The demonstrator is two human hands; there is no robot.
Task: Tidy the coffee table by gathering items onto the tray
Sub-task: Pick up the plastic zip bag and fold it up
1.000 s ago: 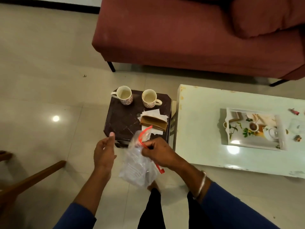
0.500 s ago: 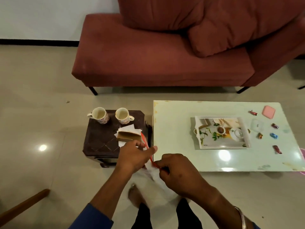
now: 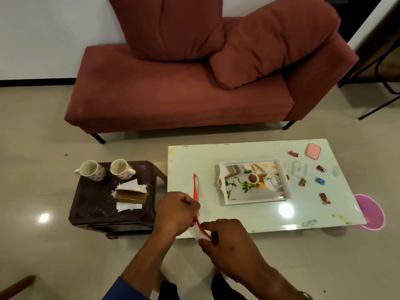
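sofa (image 3: 177, 100) fuller in view now, 2 hands (image 3: 176, 211) closer on bag (image 3: 196, 202)

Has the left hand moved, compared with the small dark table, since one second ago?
Yes. The left hand went right, from the dark table's front edge to the bag's red strip.

Dim warm indoor light, ceiling-lamp glare on coffee table (image 3: 238, 152), bowed edges

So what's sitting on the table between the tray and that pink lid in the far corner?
In the head view, only one red-wrapped candy lies between the tray and the pink lid; otherwise bare tabletop.
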